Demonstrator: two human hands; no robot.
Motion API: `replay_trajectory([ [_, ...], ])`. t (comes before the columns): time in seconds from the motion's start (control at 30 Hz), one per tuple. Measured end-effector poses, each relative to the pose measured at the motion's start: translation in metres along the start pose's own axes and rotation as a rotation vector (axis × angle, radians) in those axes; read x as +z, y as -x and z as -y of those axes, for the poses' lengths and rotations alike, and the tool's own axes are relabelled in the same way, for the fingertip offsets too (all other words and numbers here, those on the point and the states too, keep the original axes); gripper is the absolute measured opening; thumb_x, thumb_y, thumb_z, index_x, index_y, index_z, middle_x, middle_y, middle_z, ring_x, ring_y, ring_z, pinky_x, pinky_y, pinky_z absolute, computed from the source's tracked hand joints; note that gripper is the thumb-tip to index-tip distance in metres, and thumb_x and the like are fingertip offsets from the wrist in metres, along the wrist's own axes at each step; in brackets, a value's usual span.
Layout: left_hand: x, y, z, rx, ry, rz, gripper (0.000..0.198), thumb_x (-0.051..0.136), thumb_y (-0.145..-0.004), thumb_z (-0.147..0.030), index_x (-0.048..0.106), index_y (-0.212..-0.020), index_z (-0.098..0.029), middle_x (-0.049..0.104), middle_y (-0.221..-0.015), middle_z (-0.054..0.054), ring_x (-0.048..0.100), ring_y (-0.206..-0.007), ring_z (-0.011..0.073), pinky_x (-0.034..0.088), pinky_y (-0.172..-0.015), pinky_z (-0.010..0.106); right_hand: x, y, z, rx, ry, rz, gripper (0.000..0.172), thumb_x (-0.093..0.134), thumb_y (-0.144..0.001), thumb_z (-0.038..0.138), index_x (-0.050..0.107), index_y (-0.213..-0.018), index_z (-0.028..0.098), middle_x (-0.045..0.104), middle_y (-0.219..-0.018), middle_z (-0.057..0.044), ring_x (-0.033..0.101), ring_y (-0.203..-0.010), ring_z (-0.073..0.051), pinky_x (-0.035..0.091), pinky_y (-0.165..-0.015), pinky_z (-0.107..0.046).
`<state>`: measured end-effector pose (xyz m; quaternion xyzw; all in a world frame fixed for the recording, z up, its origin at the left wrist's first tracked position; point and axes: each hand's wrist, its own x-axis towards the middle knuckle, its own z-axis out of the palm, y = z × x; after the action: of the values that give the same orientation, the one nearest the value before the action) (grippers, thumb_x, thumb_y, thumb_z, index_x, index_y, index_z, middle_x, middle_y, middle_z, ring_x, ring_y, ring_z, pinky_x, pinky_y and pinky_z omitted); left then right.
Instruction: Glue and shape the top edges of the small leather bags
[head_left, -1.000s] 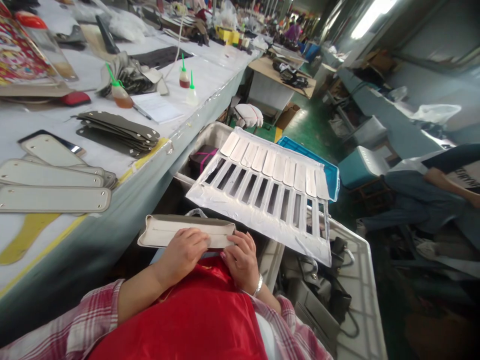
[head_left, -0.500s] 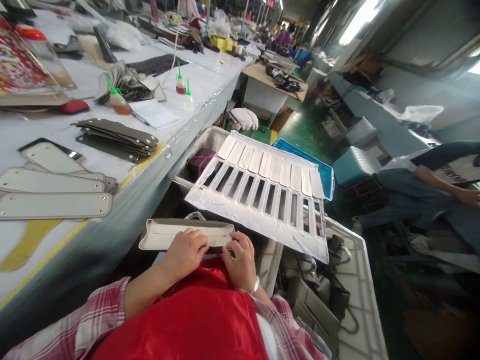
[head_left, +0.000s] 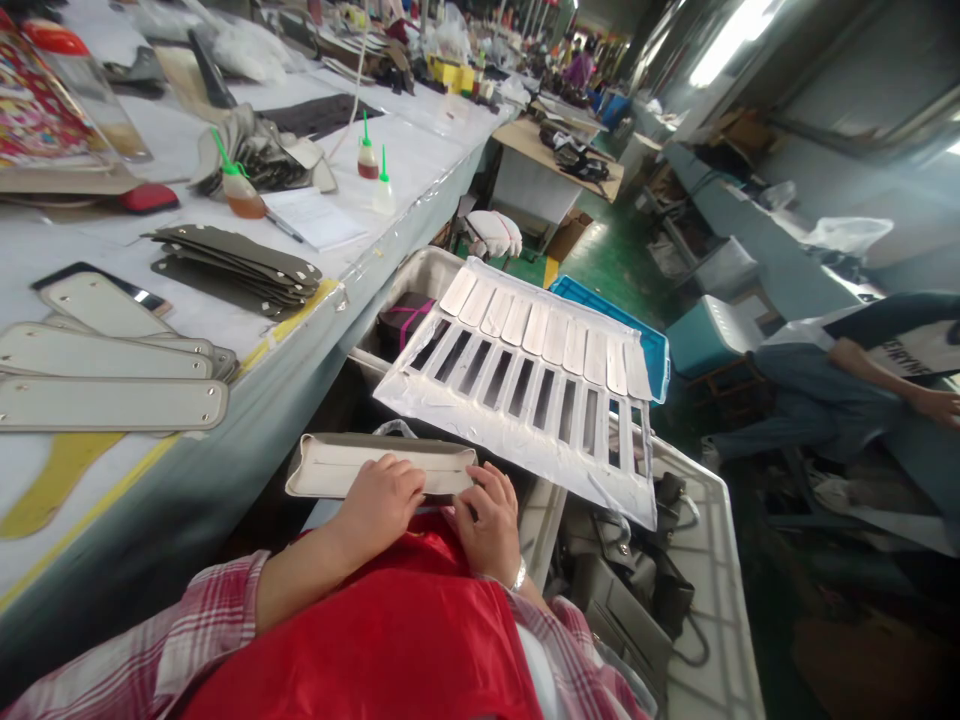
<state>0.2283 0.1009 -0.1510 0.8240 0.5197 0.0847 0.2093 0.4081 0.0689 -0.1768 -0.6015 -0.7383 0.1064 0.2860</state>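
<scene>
A dark grey bag [head_left: 319,466] lies across my lap, its long cream panel with a thin line along it facing up. My left hand [head_left: 381,500] is closed over the near edge of the bag, around the middle, fingertips on the cream panel. At the right-hand corner, my right hand [head_left: 489,520] grips the bag with curled fingers, the thumb bent close to the forefinger. A pale loop shows behind the bag's far edge. Just beyond it is a white slotted board [head_left: 510,400] carrying a row of cream strips [head_left: 544,330].
On the table [head_left: 420,200] at left lie grey strips with rivets [head_left: 112,403], stacked dark grey pieces [head_left: 236,270] and green-tipped bottles [head_left: 241,190]. A crate [head_left: 724,560] at right holds dark bags [head_left: 619,610]. A blue crate [head_left: 660,365] stands behind the board. Someone sits far right.
The bag and both hands appear slightly further right, along with a small shift of the whole view. The right fingers have moved slightly at the bag's corner; both hands keep their hold.
</scene>
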Motion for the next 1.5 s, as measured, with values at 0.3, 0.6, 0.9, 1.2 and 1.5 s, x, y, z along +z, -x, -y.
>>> replay_trajectory([
  [0.3,-0.004,-0.007,0.003,-0.023,0.017,0.046,0.012,0.061,-0.072,-0.024,0.049,-0.069,-0.02,0.059,-0.075,0.0,0.051,-0.081,0.0202,0.032,-0.066,0.029,-0.003,-0.003,0.006,0.344,-0.063,0.01,0.03,0.06,-0.068,0.028,0.045,-0.091,0.018,0.052,-0.102,-0.01,0.05,-0.096,-0.023,0.041,-0.083,-0.037],
  [0.6,-0.008,-0.005,0.0,-0.05,-0.007,0.069,0.012,0.061,-0.073,-0.027,0.052,-0.078,-0.021,0.061,-0.078,0.001,0.053,-0.085,0.0212,0.034,-0.067,0.03,-0.002,-0.006,0.003,0.716,-0.421,0.441,0.039,0.05,-0.077,0.045,0.044,-0.051,0.018,0.043,-0.042,0.004,0.039,-0.038,-0.008,0.026,-0.038,-0.021],
  [0.9,-0.011,-0.011,0.003,-0.021,-0.017,0.08,0.009,0.061,-0.073,-0.026,0.057,-0.068,-0.02,0.062,-0.076,0.001,0.053,-0.081,0.0208,0.034,-0.064,0.03,0.0,-0.01,0.022,1.243,-1.214,0.542,0.031,0.049,-0.086,0.037,0.056,-0.075,0.009,0.061,-0.058,-0.004,0.058,-0.045,-0.011,0.041,-0.04,-0.018],
  [1.2,-0.012,-0.017,0.01,0.009,-0.001,0.072,0.016,0.052,-0.08,-0.026,0.057,-0.066,-0.019,0.063,-0.074,0.003,0.053,-0.077,0.0197,0.037,-0.067,0.03,0.015,-0.011,0.038,1.356,-1.242,0.282,0.028,0.051,-0.085,0.035,0.057,-0.081,0.008,0.064,-0.065,-0.008,0.063,-0.054,-0.015,0.049,-0.047,-0.023],
  [1.5,-0.011,-0.022,0.013,0.015,0.008,0.06,0.018,0.047,-0.082,-0.023,0.054,-0.067,-0.018,0.061,-0.074,0.005,0.051,-0.079,0.0209,0.037,-0.068,0.032,0.033,-0.015,0.038,1.295,-1.188,0.268,0.031,0.058,-0.076,0.044,0.056,-0.071,0.013,0.064,-0.059,-0.006,0.062,-0.051,-0.017,0.045,-0.041,-0.022],
])
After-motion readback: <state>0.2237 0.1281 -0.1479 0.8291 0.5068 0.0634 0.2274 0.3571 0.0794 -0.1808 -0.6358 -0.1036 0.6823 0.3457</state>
